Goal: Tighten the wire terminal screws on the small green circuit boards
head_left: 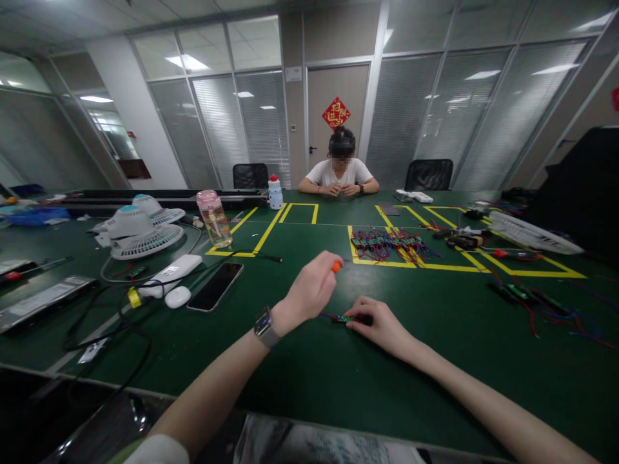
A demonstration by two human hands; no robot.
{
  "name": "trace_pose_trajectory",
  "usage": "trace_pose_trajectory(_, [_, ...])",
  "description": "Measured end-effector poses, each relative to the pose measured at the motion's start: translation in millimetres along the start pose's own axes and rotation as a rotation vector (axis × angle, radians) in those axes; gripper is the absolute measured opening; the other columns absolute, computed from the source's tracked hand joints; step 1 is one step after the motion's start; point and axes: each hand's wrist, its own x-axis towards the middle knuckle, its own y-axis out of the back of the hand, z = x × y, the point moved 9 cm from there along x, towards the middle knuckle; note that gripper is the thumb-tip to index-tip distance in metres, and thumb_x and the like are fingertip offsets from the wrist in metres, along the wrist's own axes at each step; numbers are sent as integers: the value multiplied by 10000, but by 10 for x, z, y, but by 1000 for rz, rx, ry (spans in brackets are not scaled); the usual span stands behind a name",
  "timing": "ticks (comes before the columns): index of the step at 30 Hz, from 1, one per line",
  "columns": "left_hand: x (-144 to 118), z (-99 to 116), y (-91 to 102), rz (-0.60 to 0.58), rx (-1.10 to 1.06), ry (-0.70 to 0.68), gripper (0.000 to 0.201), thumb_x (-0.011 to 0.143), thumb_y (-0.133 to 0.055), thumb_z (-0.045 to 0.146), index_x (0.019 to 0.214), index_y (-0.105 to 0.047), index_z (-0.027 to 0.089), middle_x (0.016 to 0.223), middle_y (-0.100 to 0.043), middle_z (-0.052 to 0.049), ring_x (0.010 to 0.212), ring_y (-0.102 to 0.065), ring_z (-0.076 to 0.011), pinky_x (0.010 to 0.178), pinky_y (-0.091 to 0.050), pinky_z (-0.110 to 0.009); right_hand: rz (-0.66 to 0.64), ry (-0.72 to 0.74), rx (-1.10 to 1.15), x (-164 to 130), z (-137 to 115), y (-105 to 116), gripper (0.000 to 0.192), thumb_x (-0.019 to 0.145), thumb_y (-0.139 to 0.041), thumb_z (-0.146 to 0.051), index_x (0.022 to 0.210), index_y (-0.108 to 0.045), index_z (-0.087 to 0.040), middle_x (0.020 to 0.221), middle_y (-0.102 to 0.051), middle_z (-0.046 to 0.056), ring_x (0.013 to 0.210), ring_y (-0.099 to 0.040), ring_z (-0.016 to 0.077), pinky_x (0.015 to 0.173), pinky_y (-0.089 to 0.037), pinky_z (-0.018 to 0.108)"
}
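My left hand (309,290), with a watch on its wrist, is closed around a tool with an orange handle tip (336,266), held above the green table (300,374). My right hand (380,322) rests on the table and pins down a small green circuit board (344,318) with red and blue wires. The tool's lower end is hidden behind my left hand, just over the board.
A pile of wired boards (391,245) lies inside yellow tape marks ahead. A phone (215,287), a white mouse (178,297), two fans (138,232) and a pink bottle (214,219) stand to the left. Another person (339,173) sits across the table. More wires (546,309) lie at right.
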Motion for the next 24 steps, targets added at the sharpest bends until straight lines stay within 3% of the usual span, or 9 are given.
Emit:
trace_pose_trajectory(3, [36, -297, 215, 204, -405, 213, 222, 964, -363, 264, 1122, -489, 172, 933, -561, -44, 783, -583, -128, 703, -507, -256, 0, -3, 0, 8, 16, -11, 136, 803, -663, -184, 901, -757, -176, 830, -616, 50, 739, -592, 177, 674, -464, 281])
trace_pose_trajectory(7, [12, -456, 133, 278, -703, 322, 246, 933, -481, 350, 1096, -444, 170, 924, -574, -27, 689, -652, -121, 665, -557, -276, 18, 13, 3, -1, 10, -24, 147, 801, -657, -169, 908, -758, -176, 822, -606, 45, 711, -585, 163, 644, -461, 267])
trace_pose_trajectory(15, [-47, -384, -115, 202, -704, 342, 263, 915, -520, 362, 1085, -454, 172, 903, -571, -17, 653, -664, -115, 627, -574, -258, 46, 41, -20, -18, -40, 0, 159, 809, -644, -154, 917, -761, -164, 806, -594, 44, 691, -572, 156, 629, -448, 260])
trace_pose_trajectory(24, [-44, -378, -162, 174, -671, 344, 238, 911, -519, 346, 1065, -455, 177, 900, -568, -13, 657, -666, -114, 623, -570, -250, 50, 43, -16, -16, -39, -1, 147, 796, -659, -132, 902, -758, -156, 792, -594, 38, 678, -564, 149, 622, -440, 251])
